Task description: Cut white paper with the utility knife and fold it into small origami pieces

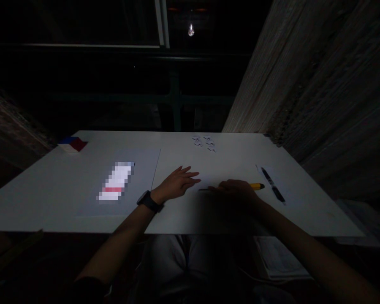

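The scene is dim. My left hand [177, 183] lies flat on the white table [50, 190] with fingers stretched out, a dark watch [148, 201] on its wrist. My right hand [237, 190] rests just to its right, closed around a yellow-handled tool [256, 186] whose thin tip [204, 190] points left on the tabletop toward the left fingers. Several small white cut-out pieces [205, 143] lie farther back.
A black pen [272, 185] lies right of my right hand. A blurred white and red item [115, 182] sits on a paper sheet at left. A red and blue block [72, 144] is at the far left corner. A rough wall [319, 84] rises on the right.
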Available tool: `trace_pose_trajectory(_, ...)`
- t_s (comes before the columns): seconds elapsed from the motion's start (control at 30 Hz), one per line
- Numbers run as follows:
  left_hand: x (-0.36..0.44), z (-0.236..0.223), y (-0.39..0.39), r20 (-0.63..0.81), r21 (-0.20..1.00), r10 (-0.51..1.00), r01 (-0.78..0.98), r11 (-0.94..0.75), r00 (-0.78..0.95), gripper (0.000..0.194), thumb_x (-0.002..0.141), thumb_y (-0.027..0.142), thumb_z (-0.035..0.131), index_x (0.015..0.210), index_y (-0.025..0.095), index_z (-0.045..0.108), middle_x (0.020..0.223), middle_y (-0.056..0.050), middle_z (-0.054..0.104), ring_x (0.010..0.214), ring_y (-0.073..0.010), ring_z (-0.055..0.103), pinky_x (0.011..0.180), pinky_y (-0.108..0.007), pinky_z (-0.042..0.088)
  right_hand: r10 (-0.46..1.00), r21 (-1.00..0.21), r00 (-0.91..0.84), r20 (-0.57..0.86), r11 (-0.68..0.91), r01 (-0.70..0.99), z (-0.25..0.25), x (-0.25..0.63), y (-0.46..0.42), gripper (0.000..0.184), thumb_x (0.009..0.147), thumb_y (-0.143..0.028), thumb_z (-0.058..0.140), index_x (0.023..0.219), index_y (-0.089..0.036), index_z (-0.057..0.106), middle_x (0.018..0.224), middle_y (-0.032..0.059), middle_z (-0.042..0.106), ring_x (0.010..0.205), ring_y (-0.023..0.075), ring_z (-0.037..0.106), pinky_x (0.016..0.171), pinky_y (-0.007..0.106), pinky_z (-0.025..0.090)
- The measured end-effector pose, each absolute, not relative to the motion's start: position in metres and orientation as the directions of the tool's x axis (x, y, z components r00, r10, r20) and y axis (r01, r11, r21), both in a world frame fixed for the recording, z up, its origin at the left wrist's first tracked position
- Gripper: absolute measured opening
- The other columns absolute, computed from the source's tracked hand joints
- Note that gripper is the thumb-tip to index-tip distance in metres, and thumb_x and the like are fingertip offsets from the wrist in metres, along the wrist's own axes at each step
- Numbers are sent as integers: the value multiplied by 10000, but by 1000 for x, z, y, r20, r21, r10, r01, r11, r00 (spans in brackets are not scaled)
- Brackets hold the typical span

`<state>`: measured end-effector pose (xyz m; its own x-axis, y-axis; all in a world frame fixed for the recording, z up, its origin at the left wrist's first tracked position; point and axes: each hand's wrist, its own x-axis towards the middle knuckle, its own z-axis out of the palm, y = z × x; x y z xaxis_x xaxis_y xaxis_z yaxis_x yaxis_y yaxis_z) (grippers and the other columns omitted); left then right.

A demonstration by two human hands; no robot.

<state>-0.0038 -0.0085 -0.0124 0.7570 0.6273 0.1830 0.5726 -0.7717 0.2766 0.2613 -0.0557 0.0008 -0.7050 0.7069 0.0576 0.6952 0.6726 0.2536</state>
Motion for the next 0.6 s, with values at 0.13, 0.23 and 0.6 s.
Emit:
trace_pose_trajectory(0.13,-4,-12,-8,184,277,624,569,-774,759,341,929,302,354,1230,338,509,1384,42,420,1333,-218,254,1072,-500,184,734,244,-677,56,647,722,-1,264,-55,360,874,-229,480,1221,-312,528,858,46,662,664,126,533,515,227,275)
trace_pose_trajectory(0.23,-4,-13,-8,185,279,625,569,-773,758,341,927,301,359,1230,341,509,1380,48,425,1333,-217,255,1075,-497,183,713,249,-699,58,668,702,-3,267,-55,415,859,-202,488,1253,-333,491,884,43,664,664,127,534,509,229,271)
trace_pose_trajectory(0.6,-4,-11,-9,179,281,629,573,-769,757,346,930,312,344,1237,348,501,1385,43,419,1337,-208,246,1079,-489,173,719,293,-694,41,655,696,-2,269,-56,432,868,-200,465,1268,-364,462,902,27,657,667,128,533,502,231,243)
